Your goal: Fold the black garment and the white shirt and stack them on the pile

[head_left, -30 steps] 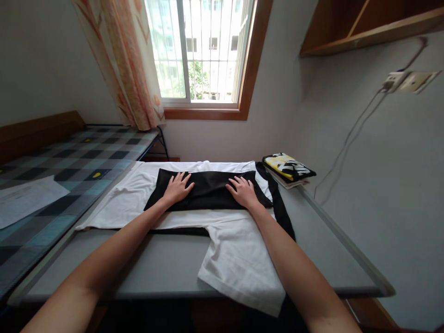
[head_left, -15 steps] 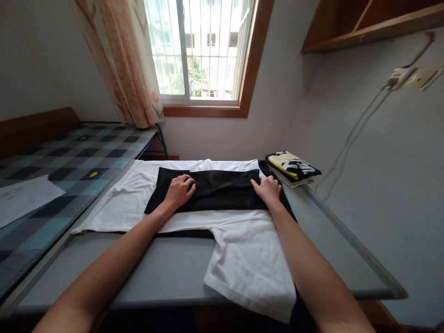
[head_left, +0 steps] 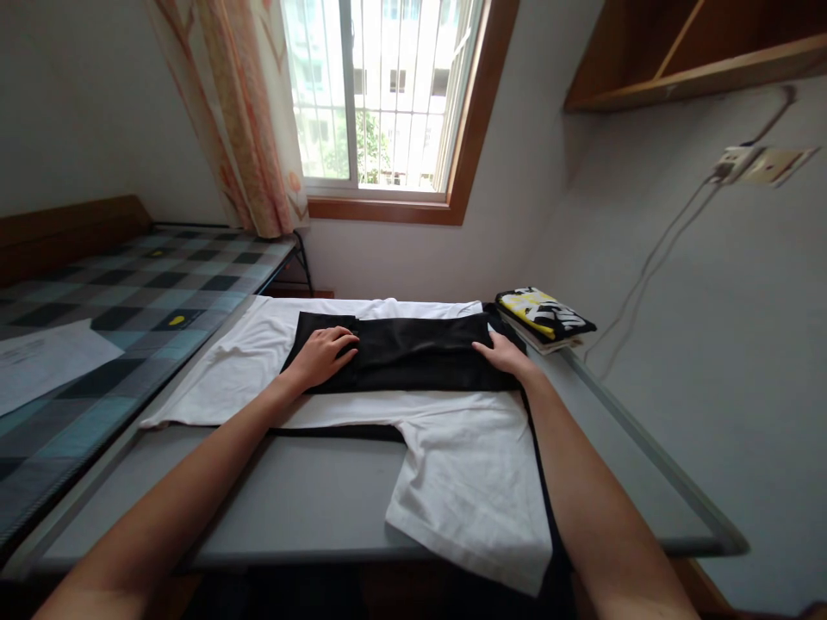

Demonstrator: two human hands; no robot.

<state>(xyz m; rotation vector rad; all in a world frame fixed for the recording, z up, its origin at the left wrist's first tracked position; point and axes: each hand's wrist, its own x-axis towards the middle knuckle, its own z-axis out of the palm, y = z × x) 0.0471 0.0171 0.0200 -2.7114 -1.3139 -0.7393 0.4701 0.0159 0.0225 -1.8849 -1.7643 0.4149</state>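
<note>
A black garment (head_left: 419,353), folded into a long strip, lies across a white T-shirt (head_left: 469,465). The shirt is spread on a grey table (head_left: 303,491), one sleeve hanging over the near edge. More black cloth (head_left: 342,432) shows from beneath the shirt. My left hand (head_left: 326,353) rests on the strip's left part, fingers stretched out over a folded-over end. At the strip's right end lies my right hand (head_left: 507,353), thumb apart from the index finger and touching the cloth; its other fingers are partly hidden.
Folded clothes (head_left: 546,312), black with yellow and white print on top, sit at the table's far right. A checked bed (head_left: 213,280) with a paper sheet (head_left: 55,357) adjoins the left side. A cable (head_left: 646,267) runs down the right wall from a socket (head_left: 736,164).
My left hand has slid slightly left along the black strip, fingers straighter than before. My right hand has shifted a little right and lies flatter. The view has tilted slightly.
</note>
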